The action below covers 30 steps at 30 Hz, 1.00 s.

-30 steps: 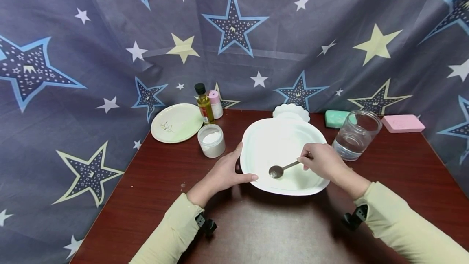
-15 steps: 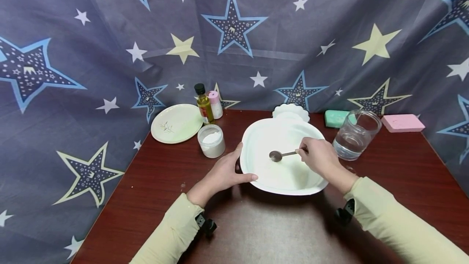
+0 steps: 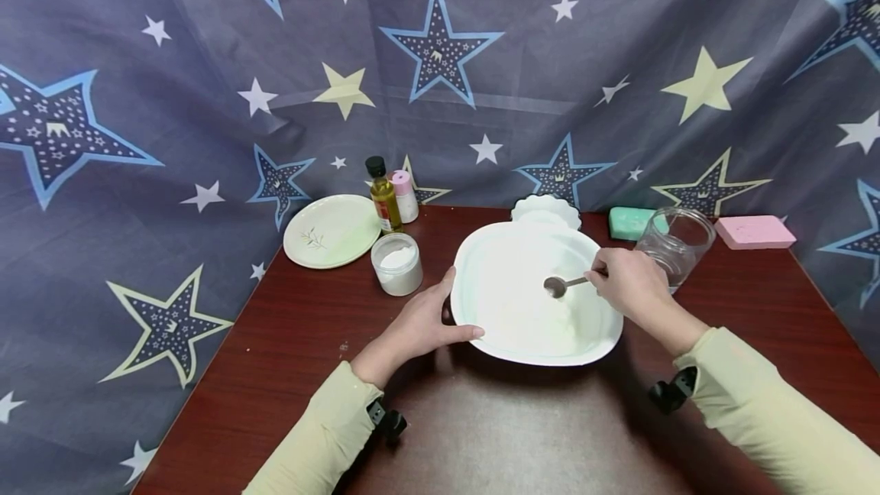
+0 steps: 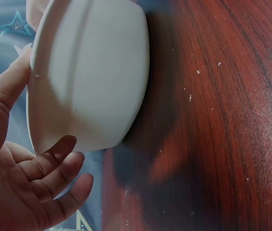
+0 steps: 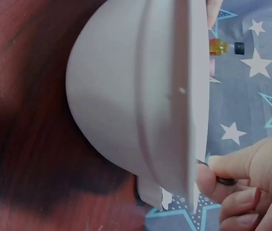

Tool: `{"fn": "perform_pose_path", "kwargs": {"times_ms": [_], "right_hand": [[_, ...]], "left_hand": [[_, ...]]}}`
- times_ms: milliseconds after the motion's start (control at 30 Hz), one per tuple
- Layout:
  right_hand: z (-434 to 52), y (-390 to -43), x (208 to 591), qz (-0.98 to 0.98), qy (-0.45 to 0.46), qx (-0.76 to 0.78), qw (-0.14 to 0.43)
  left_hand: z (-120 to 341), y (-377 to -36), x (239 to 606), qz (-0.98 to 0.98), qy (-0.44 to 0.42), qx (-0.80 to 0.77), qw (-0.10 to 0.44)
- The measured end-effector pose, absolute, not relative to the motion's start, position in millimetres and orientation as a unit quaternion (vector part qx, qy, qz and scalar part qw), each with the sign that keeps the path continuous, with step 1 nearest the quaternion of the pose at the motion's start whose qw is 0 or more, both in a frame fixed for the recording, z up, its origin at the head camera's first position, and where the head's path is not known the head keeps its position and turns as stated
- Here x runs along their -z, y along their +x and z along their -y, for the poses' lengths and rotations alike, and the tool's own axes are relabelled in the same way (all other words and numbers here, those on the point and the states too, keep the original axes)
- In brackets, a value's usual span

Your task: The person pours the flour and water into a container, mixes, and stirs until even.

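A white oval basin [image 3: 502, 281] stands on the table in the head view, holding white or clear contents that are hard to make out. My left hand [image 3: 426, 319] rests against its left rim, thumb and index finger spread along the edge. In the left wrist view, the other fingers [image 4: 54, 166] hang loosely beside the outer wall. Over the basin, my right hand [image 3: 629, 281] pinches the handle of a dark metal spoon [image 3: 555, 287] with a small round bowl. The right wrist view shows the handle's end between thumb and fingers; the basin wall hides the spoon's bowl there.
Left of the basin stands a jar of white powder [image 3: 399, 266], near a plate [image 3: 330, 231], an oil bottle [image 3: 385, 197] and a pink-capped bottle [image 3: 406, 201]. Behind are a scalloped white dish [image 3: 546, 210], green block [image 3: 629, 224], glass water jug [image 3: 677, 243] and pink block [image 3: 755, 232].
My right hand has carried the spoon first away from me, then to the right within the basin. The left hand and basin stay where they were.
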State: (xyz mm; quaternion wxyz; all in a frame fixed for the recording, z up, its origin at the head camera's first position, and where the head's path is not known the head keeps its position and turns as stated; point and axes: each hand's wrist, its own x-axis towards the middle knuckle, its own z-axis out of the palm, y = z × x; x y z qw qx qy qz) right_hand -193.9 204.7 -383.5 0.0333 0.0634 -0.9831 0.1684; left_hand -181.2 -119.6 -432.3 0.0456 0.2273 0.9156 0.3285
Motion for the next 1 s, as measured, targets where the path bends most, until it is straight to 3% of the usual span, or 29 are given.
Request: {"fn": "perform_pose_path", "kwargs": {"times_ms": [533,733,1000], "right_hand": [[-223,-185,372,0.965,0.112,-0.21,-0.109],[-210,-183,382,0.949,0.124,-0.261,-0.129],[-187,-185,392,0.932,0.086,-0.333,-0.115]], "left_hand": [[120,-180,431,-0.917,0.218,-0.331,0.051],[119,-180,431,-0.918,0.221,-0.327,0.046],[119,-180,432,-0.917,0.225,-0.326,0.042]]}}
